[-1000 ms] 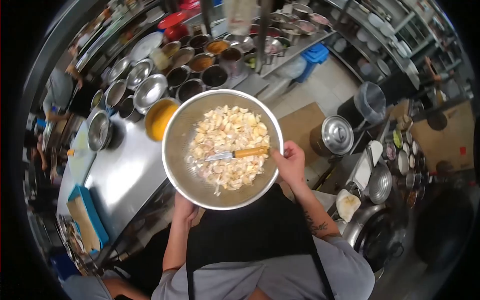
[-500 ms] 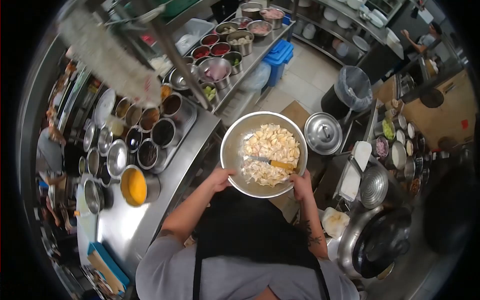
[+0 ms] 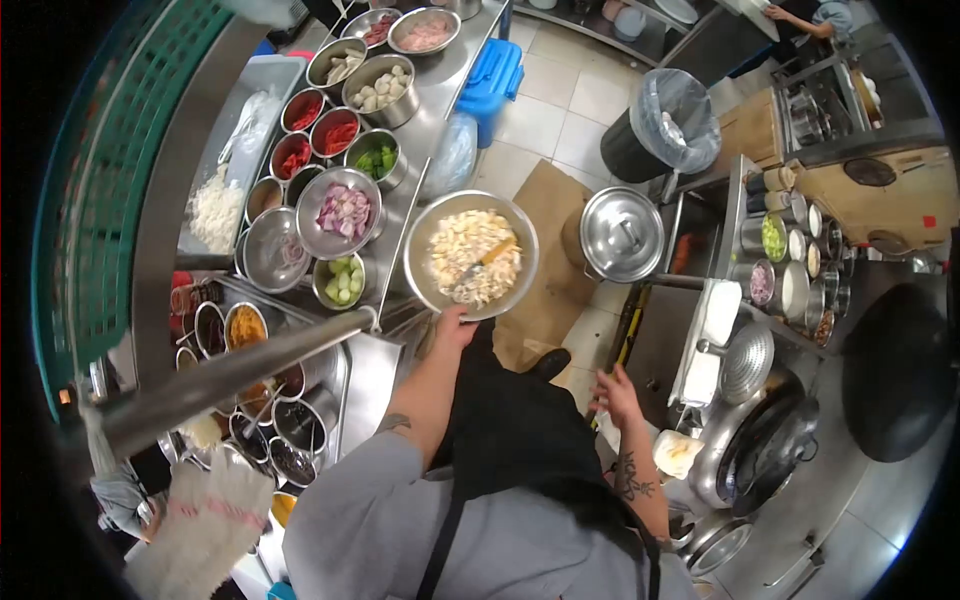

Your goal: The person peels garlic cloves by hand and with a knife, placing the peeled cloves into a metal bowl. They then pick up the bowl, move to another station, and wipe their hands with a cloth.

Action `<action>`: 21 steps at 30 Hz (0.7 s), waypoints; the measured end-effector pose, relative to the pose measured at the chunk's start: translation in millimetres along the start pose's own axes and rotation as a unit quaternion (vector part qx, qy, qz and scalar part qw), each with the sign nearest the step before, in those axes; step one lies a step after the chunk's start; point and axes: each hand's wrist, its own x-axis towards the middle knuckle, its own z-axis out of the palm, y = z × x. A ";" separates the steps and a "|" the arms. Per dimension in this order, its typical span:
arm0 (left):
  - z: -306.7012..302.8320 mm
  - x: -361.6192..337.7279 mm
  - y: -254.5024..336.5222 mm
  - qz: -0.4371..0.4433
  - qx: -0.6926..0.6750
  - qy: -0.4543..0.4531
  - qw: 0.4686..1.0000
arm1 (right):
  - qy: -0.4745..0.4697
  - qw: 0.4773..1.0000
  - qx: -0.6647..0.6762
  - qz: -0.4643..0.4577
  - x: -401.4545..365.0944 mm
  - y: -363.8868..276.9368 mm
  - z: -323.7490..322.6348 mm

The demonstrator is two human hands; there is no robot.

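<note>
My left hand (image 3: pixel 456 328) grips the near rim of a large metal bowl (image 3: pixel 415 262). Pale peeled pieces (image 3: pixel 472 232), which look like garlic, fill much of the bowl, and a knife with a yellow handle (image 3: pixel 498 250) lies on them. Beside my right thigh, my right hand (image 3: pixel 617 393) is off the bowl, fingers apart, with nothing in it. The bowl is held out in front of me, near the edge of the steel counter (image 3: pixel 413 190).
A lidded pot (image 3: pixel 622 235) stands ahead to the right, near a lined bin (image 3: pixel 660 130). Metal bowls of cut vegetables, among them red onion (image 3: pixel 343 211), line the left counter. A steel pole (image 3: pixel 230 365) crosses on the left. A wok (image 3: pixel 898 360) is far right.
My right hand has let go of the bowl and dropped down to the right. My left hand has carried the bowl leftward, and the view has shifted closer to the vegetable counter.
</note>
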 end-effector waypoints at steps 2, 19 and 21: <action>22.8 1.8 10.2 0.041 -0.036 0.018 0.998 | -0.005 0.998 0.005 0.067 8.8 26.9 -20.5; 31.8 29.1 41.2 0.129 -0.060 0.052 0.989 | -0.084 0.947 -0.309 -0.007 106.8 -93.9 -40.3; 11.3 28.3 24.2 0.145 0.047 0.020 0.988 | -0.123 0.952 -0.281 -0.021 117.9 -131.6 -17.9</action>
